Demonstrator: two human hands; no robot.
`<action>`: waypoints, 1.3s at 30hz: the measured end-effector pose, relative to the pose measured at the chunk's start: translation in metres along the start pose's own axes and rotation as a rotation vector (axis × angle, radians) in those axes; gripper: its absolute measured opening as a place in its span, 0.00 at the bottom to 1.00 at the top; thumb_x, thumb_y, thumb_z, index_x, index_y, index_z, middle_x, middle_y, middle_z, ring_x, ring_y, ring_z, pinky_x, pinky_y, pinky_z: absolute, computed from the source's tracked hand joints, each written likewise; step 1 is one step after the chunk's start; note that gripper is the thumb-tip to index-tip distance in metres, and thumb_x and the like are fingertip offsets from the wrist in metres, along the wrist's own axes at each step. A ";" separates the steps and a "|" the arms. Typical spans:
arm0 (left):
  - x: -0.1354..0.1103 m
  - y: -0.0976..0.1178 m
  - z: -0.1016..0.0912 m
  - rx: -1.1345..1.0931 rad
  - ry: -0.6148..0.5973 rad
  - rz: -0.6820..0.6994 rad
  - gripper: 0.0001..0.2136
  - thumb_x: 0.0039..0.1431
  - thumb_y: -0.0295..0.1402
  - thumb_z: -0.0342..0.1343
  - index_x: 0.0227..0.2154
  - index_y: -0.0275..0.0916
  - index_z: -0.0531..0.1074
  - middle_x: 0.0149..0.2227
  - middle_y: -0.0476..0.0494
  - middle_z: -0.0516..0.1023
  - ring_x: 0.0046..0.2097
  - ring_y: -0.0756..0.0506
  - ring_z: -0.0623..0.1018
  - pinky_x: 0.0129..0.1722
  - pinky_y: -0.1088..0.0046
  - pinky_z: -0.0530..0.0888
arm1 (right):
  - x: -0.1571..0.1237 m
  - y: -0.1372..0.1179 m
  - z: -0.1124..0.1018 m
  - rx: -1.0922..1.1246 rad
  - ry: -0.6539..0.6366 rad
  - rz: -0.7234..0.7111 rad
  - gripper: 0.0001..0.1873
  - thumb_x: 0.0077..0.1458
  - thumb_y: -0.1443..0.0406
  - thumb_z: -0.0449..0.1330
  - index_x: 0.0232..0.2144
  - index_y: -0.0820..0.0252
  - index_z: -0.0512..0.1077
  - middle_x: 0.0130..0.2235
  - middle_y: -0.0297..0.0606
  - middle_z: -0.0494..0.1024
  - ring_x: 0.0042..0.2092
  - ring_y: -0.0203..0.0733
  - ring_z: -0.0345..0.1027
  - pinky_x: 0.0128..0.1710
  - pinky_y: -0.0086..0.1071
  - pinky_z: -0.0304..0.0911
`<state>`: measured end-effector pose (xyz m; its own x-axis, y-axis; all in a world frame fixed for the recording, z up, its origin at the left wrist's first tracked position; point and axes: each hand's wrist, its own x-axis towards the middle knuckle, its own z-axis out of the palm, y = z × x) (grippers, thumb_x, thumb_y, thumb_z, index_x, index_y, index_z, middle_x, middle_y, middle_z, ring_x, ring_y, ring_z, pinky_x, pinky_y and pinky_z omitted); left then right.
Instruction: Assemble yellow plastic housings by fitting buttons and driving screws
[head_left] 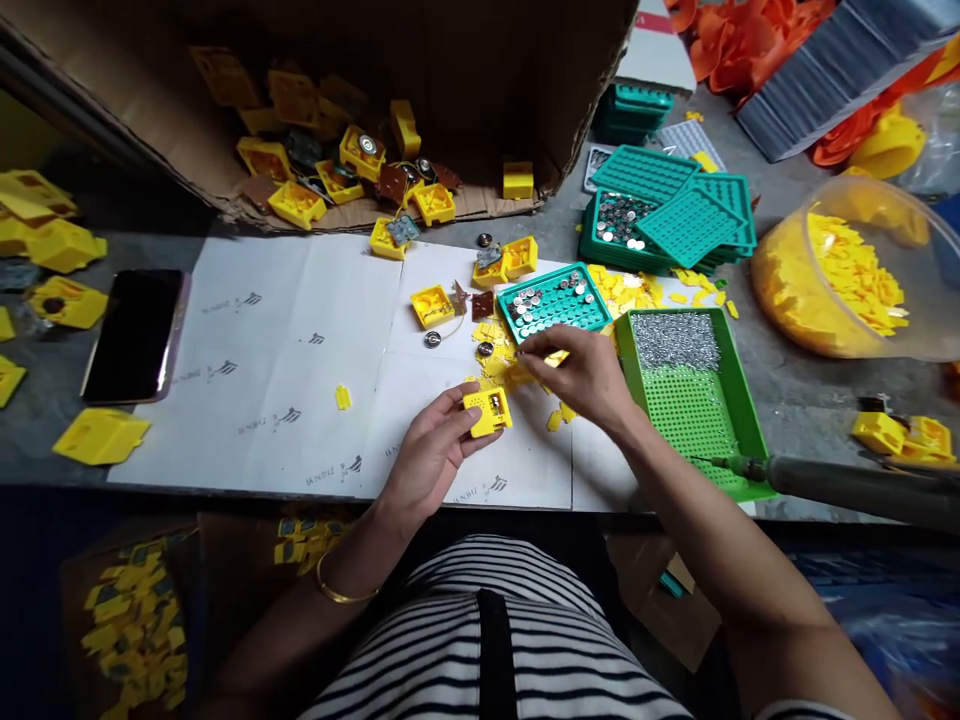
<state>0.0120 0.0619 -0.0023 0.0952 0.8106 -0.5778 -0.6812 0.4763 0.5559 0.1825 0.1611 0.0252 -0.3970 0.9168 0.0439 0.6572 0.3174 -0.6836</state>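
My left hand (431,450) is closed around a small yellow plastic case (477,416). An opening in the upward face of the case shows shiny metal inside. To its upper right, my right hand (589,375) has thumb and forefinger pinched together beside the near edge of a teal tray (517,335). A tiny dark piece shows at those fingertips, too small to name. Several silver button cells (531,298) lie in the tray. Loose yellow plastic pieces (491,368) are scattered between the hands and the tray, with a round metal disc (486,349) among them.
A green tray (636,400) of small metal screws stands right, a screwdriver-like tool (795,472) reaching over it. Behind are stacked teal trays (690,220) and a clear tub (772,280) of yellow pieces. A cardboard box (585,110) holds yellow cases; a phone (135,335) lies left.
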 end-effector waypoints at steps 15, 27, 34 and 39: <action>-0.005 -0.012 0.003 0.135 0.058 0.136 0.16 0.51 0.31 0.64 0.44 0.40 0.72 0.42 0.47 0.80 0.45 0.48 0.78 0.52 0.66 0.72 | -0.055 -0.029 0.019 -0.445 -0.087 -0.165 0.14 0.64 0.62 0.50 0.35 0.60 0.74 0.34 0.38 0.77 0.31 0.36 0.67 0.24 0.30 0.44; -0.007 -0.020 -0.001 0.202 0.077 0.135 0.17 0.50 0.32 0.65 0.44 0.39 0.72 0.45 0.44 0.80 0.45 0.47 0.77 0.50 0.67 0.72 | -0.054 -0.023 0.012 -0.338 -0.274 -0.198 0.09 0.61 0.66 0.54 0.37 0.60 0.75 0.36 0.38 0.76 0.33 0.35 0.66 0.25 0.29 0.45; -0.013 -0.024 -0.003 0.182 0.022 0.033 0.16 0.51 0.32 0.65 0.44 0.38 0.73 0.42 0.44 0.80 0.44 0.47 0.78 0.48 0.66 0.73 | -0.048 -0.018 0.003 -0.019 -0.329 -0.114 0.04 0.54 0.71 0.61 0.31 0.59 0.77 0.33 0.34 0.75 0.32 0.33 0.66 0.32 0.28 0.55; -0.018 -0.021 -0.001 0.258 -0.029 0.159 0.18 0.51 0.33 0.65 0.46 0.39 0.72 0.44 0.42 0.80 0.46 0.46 0.78 0.49 0.69 0.72 | -0.046 -0.019 0.007 0.337 -0.273 0.127 0.05 0.47 0.71 0.63 0.27 0.60 0.70 0.30 0.32 0.73 0.32 0.35 0.68 0.34 0.30 0.63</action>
<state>0.0241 0.0368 -0.0043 0.0251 0.8896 -0.4561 -0.4830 0.4102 0.7735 0.1838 0.1117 0.0314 -0.5110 0.8312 -0.2189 0.4843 0.0681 -0.8722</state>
